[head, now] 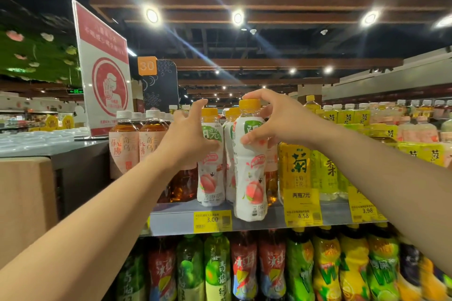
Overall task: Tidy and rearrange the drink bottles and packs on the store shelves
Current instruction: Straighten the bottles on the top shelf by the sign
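Observation:
White peach-drink bottles with orange caps stand on the top shelf (pixel 269 221). My right hand (pixel 271 117) grips the front peach bottle (pixel 249 178) near its neck, thumb on the label and fingers round the cap; the bottle sits at the shelf's front edge. My left hand (pixel 188 134) curls round the shoulder of a second peach bottle (pixel 211 178) just to the left and further back. More peach bottles stand between and behind them.
Amber tea bottles (pixel 127 139) with white caps stand left of the peach drinks, yellow chrysanthemum tea bottles (pixel 299 168) to the right. A red-and-white sign (pixel 105 68) stands on a counter at left. The lower shelf holds colourful bottles (pixel 244 269). Yellow price tags (pixel 212 221) hang on the shelf edge.

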Motion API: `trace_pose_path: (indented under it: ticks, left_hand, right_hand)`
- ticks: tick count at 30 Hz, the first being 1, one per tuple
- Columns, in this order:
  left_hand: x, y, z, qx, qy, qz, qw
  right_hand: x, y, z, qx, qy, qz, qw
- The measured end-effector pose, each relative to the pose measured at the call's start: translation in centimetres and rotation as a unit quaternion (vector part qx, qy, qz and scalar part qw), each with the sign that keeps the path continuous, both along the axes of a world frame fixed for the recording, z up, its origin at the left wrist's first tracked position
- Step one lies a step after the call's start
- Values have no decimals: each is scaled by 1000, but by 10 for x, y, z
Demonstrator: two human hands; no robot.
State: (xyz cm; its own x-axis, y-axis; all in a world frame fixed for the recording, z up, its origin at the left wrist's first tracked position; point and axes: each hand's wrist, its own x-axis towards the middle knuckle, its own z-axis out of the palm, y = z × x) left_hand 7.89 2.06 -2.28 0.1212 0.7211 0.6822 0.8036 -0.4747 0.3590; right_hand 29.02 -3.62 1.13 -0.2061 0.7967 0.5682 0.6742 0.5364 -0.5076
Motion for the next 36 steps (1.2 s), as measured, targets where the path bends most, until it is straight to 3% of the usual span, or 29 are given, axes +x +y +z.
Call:
trace_pose_path:
  ticks: [2,3,6,9,20,24,29,33,36]
  left_hand:
    - [3,-20,-7,108,7,-11,994]
    - [5,-29,-10,119,-2,-41,992]
    - [9,-44,-19,-15,-60,-154,986]
    - [11,-46,-32,-106,-79,-193,972]
    - [27,-43,-66,-138,-142,-200,960]
    - [20,-42,-64,-131,-154,-202,958]
    - [9,-44,-60,-126,-172,-198,957]
    - [2,-45,-61,-118,-164,-172,964]
    - [-4,-46,-62,-118,-167,-164,965]
  right_hand:
    - [-1,0,1,-3,5,6,1000]
    - [-1,-1,1,-4,7,10,1000]
    - [-5,-3,2,-12,16,23,1000]
    - [-8,-4,0,-26,27,35,999]
    - [-9,-5,-9,-55,20,63,996]
    - [10,-14,7,-52,-51,61,995]
    - [44,-4,34,34,-70,-42,996]
    - [49,22,32,39,-183,-128,974]
    - [41,39,28,-2,-251,-133,959]
